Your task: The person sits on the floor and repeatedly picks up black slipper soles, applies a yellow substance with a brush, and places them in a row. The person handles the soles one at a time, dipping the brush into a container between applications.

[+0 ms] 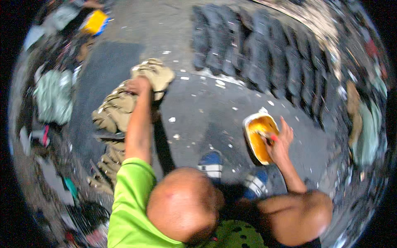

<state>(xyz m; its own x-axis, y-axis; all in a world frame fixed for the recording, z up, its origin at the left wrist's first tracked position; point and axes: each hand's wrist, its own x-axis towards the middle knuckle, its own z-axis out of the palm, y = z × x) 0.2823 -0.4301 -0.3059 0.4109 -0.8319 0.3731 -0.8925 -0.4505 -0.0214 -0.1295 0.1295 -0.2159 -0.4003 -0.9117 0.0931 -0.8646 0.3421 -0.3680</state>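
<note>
Head view, blurry fisheye. Left hand is stretched forward, fingers closed on the top of a row of tan, ribbed rubber shoe soles lined up on the dark grey floor. Right hand is closed around a small red-handled brush dipped in a white bowl of yellow-orange glue, just right of the blue-and-white sandals. Black soles in a long row lie well apart at top. Progress: brush loading, no tan sole visibly coated; cannot tell how many remain.
</note>
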